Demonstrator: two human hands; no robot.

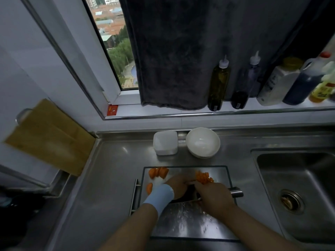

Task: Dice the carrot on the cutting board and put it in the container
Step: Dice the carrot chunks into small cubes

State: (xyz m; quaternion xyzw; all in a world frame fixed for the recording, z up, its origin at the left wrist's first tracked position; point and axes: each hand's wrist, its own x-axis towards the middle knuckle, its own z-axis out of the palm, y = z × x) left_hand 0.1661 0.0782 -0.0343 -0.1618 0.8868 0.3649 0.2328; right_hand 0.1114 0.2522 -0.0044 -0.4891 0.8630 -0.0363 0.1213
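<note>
The diced carrot (204, 177) lies on the cutting board (190, 223), just past the fingers (186, 182) of both hands. The right hand (215, 198) grasps the knife (236, 192); I cannot tell the left hand's (178, 183) grip.

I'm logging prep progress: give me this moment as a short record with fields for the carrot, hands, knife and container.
cutting board: on the counter, left of the sink
right hand: grips the knife, which lies across the board
left hand: next to the blade, grip unclear
diced carrot: small pile by the fingers, far side of the board
carrot chunks: uncut, board's far left corner
container: white, square, behind the board beside a white bowl
</note>
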